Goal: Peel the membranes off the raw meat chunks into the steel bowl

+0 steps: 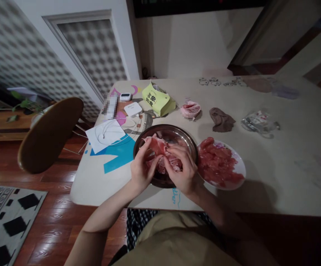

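Note:
Both my hands grip a piece of raw meat (157,145) with a pale fatty edge, over a round steel bowl (186,133). My left hand (141,166) pinches its left side, thumb pointing inward. With thumb and fingers closed, my right hand (183,168) holds the right side, and the two thumbs nearly meet at the middle. More pieces of raw meat (162,168) lie in the bowl, partly hidden by my hands. Just right of the bowl is a white plate (239,162) heaped with cut red meat (216,160).
Behind the bowl lie a yellow-green packet (157,99), a rolled pinkish-white item (190,110), a brown cloth (222,120) and clear crumpled plastic (260,122). White paper (105,136), a cable and a white box (133,109) sit to the left. A chair (51,135) stands beyond the table's left edge.

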Demonstrator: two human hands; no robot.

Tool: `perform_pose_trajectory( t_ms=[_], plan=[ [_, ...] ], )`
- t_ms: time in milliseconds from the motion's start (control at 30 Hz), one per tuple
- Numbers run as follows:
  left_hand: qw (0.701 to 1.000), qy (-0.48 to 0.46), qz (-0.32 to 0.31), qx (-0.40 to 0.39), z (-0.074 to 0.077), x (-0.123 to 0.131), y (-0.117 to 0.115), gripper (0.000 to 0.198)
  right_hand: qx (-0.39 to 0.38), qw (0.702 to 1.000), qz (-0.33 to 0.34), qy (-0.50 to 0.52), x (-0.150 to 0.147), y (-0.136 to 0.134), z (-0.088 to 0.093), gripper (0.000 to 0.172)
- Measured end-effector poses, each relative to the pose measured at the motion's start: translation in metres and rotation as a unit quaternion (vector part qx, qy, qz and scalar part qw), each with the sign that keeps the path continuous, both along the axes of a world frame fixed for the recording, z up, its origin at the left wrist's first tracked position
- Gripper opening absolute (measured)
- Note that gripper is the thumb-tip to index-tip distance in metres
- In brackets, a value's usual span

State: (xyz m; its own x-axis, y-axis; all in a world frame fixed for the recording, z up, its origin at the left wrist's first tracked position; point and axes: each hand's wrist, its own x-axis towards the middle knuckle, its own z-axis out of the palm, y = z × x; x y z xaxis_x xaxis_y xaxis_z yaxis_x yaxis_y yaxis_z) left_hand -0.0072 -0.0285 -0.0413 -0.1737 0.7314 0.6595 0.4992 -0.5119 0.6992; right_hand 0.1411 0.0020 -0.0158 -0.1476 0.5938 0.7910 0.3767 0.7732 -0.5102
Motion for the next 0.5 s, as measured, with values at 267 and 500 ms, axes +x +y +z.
perform_pose_trajectory(
  t_ms=[267, 500],
  plan=[
    [0.987, 0.128, 0.025, 0.092, 0.016, -0.005, 0.002, 0.07, 0.11, 0.99, -0.04, -0.075, 0.001, -0.003, -0.004, 0.05],
    [0.986, 0.131, 0.024, 0.102, 0.018, -0.005, 0.002, 0.065, 0.121, 0.989, -0.025, -0.078, 0.003, -0.003, -0.004, 0.047]
  ],
)
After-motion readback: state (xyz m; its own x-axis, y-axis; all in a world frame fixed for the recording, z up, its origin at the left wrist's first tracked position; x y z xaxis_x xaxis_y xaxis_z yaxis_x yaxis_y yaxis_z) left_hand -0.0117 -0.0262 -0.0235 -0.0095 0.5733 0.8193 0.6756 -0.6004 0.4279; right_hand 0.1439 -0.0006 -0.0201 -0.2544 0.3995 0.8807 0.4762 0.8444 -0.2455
